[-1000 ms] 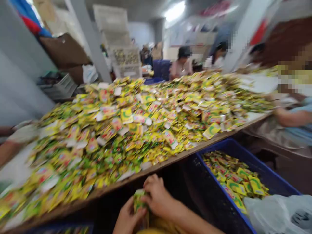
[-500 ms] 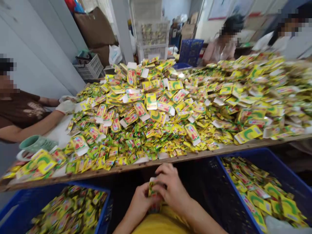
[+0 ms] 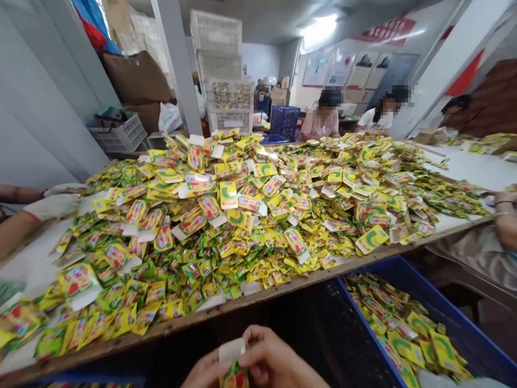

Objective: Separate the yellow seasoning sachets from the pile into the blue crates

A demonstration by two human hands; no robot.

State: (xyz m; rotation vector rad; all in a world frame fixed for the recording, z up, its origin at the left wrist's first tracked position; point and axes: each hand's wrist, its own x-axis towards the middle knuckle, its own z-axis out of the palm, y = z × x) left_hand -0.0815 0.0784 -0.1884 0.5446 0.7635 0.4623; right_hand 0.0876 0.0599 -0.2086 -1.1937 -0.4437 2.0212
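Observation:
At the bottom edge of the head view my left hand (image 3: 204, 373) and my right hand (image 3: 274, 362) meet, below the table's front edge. Both pinch one small yellow and green sachet (image 3: 233, 372) with a white top flap, held upright between the fingers. Just beyond them a big heap of the same yellow sachets (image 3: 250, 205) covers the wooden table (image 3: 278, 285).
A blue crate (image 3: 440, 310) holding sachets stands at my lower right. A gloved hand (image 3: 56, 205) of a person reaches in from the left, and another person's arm (image 3: 504, 215) rests at the right edge. More people sit at the far side. White crates (image 3: 220, 70) are stacked behind.
The view has tilted up and turned, so my hands sit lower in the picture and the blue crate at the lower left has dropped out of sight. The sachet's white flap now sticks up between my fingers.

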